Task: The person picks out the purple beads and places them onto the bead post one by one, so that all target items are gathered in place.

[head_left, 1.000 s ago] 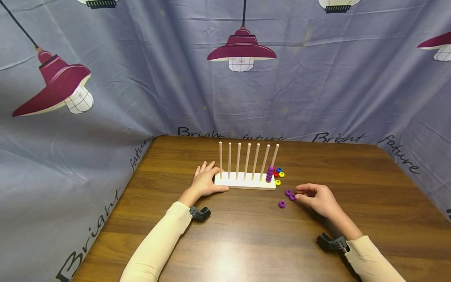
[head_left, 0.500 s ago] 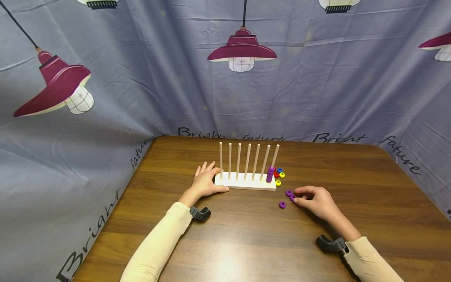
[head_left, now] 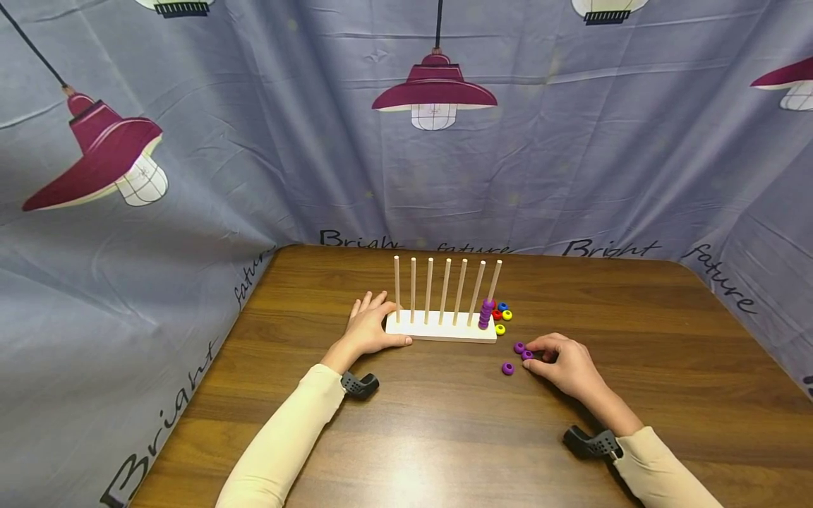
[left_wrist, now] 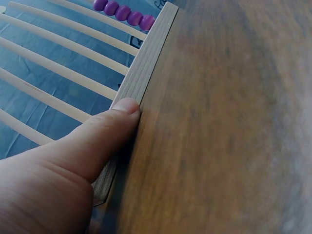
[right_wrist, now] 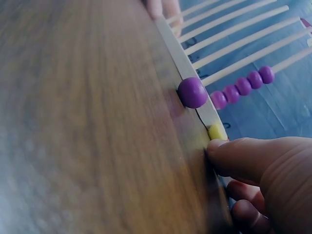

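Observation:
A white peg stand (head_left: 438,334) with several upright wooden pegs sits mid-table. My left hand (head_left: 366,331) grips its left end, thumb along the front edge and the other fingers spread behind. Several purple beads (head_left: 485,315) are stacked on the rightmost peg. To the right of the stand, my right hand (head_left: 568,363) has thumb and index finger around a purple bead (head_left: 527,355) on the table. Another purple bead (head_left: 519,347) lies against it, and a third bead (head_left: 507,368) is nearer me. In the right wrist view the thumb (right_wrist: 239,156) hides the pinched bead.
Beside the stand's right end lie a yellow bead (head_left: 500,329), a red bead (head_left: 497,315), a blue bead (head_left: 503,307) and another yellow bead (head_left: 507,315). The wooden table (head_left: 432,423) ends at a printed blue-grey curtain (head_left: 559,176) behind.
My right hand has shifted slightly left, its thumb and index finger closing around the middle purple bead. The left hand and the stand have stayed in place.

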